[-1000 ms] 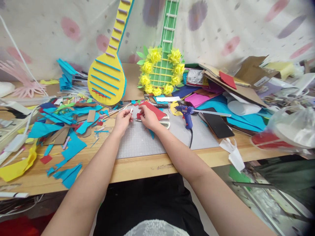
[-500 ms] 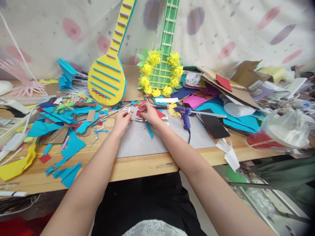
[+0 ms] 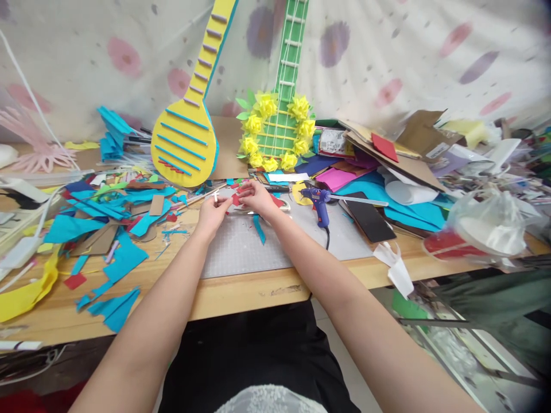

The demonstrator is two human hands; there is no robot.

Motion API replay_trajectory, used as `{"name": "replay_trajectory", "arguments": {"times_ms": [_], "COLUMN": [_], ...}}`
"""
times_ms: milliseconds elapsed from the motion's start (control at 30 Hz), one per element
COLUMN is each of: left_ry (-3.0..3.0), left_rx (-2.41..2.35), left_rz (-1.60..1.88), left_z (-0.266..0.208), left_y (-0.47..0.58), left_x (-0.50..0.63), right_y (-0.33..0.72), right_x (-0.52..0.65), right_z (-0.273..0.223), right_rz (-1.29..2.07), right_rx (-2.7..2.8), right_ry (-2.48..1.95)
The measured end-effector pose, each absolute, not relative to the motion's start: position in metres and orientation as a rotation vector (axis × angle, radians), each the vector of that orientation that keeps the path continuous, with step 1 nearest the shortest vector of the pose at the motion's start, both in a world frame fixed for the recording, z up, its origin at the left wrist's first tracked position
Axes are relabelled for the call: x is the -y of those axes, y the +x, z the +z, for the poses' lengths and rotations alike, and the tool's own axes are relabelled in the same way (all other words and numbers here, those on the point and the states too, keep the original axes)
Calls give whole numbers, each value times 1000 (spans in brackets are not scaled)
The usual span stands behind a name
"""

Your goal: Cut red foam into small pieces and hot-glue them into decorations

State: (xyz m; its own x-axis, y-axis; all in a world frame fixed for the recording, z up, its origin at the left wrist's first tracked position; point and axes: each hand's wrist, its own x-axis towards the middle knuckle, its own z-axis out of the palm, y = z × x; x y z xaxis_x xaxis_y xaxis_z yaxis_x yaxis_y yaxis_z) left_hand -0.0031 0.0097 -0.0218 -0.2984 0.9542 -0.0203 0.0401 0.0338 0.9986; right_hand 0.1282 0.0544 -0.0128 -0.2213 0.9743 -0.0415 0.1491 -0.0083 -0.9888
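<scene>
Left hand [image 3: 210,218], centre of frame: fingers pinching small white piece [image 3: 216,197]. Right hand [image 3: 257,199] just beside, fingertips by small red scrap [image 3: 235,199] between the hands; can't tell if gripped, too small.

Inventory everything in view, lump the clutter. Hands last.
table: 1, wooden, midframe
cutting mat: 1, grey, table centre
stick: 1, white, above mat
small piece: 1, red, right of stick
scissors: 1, white handles, on mat
glue gun: 1, blue, mat's right
phone: 1, black, mat's right edge
round toy guitar: 1, yellow, back left
flowered toy guitar: 1, green, beside it
scraps: uncountable, mostly blue, left
sheets: uncountable, mixed colours, right
plastic bag: 1, clear, far right
curtain: 1, white, patterned, behind
forearms: 2, bare, below
left hand: 1, bare, pinching stick
right hand: 1, bare, beside small piece
</scene>
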Motion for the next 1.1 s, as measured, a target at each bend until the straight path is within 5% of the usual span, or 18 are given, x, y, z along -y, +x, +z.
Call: {"name": "replay_trajectory", "arguments": {"times_ms": [333,600,933,1100], "left_ry": [1112,910,911,960], "left_rx": [-1548,-1342,-1171,-1172], "left_rz": [1380,1345,1348,1383], "left_z": [-28,-18,-16,-17], "left_y": [-14,-6,1,3], "left_x": [-16,-14,-8,-6], "right_y": [123,170,301,335], "right_x": [-68,-39,18,6], "right_z": [-15,8,49,35], "right_rz": [508,431,1152,633], "right_rx": [2106,2007,2290,2140], "right_ry": [-1412,-1420,-1664,-2068]}}
